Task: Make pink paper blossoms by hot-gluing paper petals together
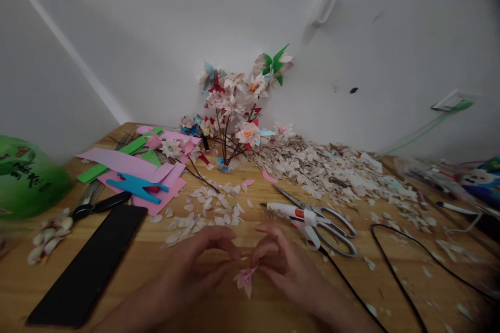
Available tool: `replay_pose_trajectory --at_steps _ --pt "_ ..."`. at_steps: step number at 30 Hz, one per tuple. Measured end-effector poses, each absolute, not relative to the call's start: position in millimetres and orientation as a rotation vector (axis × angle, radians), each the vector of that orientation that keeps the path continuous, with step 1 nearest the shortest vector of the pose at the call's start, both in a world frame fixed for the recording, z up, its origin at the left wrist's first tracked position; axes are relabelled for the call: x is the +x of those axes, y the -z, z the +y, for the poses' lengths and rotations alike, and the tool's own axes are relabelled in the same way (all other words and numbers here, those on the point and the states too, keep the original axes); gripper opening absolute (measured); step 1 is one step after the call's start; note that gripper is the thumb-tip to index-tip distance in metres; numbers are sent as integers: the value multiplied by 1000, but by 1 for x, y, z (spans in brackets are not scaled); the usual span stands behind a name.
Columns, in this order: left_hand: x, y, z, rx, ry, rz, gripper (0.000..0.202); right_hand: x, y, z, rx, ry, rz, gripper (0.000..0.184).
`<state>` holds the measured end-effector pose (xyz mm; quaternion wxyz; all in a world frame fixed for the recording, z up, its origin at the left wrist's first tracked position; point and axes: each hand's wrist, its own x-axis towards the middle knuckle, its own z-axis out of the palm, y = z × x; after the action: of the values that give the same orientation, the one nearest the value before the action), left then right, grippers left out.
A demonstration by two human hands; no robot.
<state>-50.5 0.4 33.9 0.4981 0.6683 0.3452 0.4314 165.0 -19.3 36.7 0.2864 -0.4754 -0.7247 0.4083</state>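
Note:
Over the front of the wooden table, my right hand [287, 265] pinches the base of a small pink and white flower [245, 280] between thumb and fingertips. The bloom hangs tilted downward, its petals pointing toward me. Close on its other side is my left hand [201, 257], index finger curved and thumb drawn in near the fingertips. Whether a petal sits in that pinch is too blurred to make out. Loose pale petals [191, 223] lie scattered just beyond both hands. A white glue gun [291, 212] rests beside grey-handled scissors [336, 226], to the right.
Handmade flowers on twigs [234, 99] stand against the wall. A heap of dry petals [324, 166] spreads at back right. Pink paper sheets [128, 161], a black phone [91, 265] and a green container [31, 177] are left. A black cable [394, 270] crosses the right side.

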Motion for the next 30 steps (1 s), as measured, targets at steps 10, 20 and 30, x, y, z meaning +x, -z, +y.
replay_pose_trajectory --at_steps 10,20,30 --pt "-42 -60 0 1805 -556 630 25 162 -39 -23 -1303 -1303 -1944 59" --pt "-51 -52 2 2020 -480 475 33 162 -38 -22 -1285 -1338 -1970 64" --pt "-56 -48 2 2127 -477 477 52 163 -35 -23 -1289 -1375 -1938 67"
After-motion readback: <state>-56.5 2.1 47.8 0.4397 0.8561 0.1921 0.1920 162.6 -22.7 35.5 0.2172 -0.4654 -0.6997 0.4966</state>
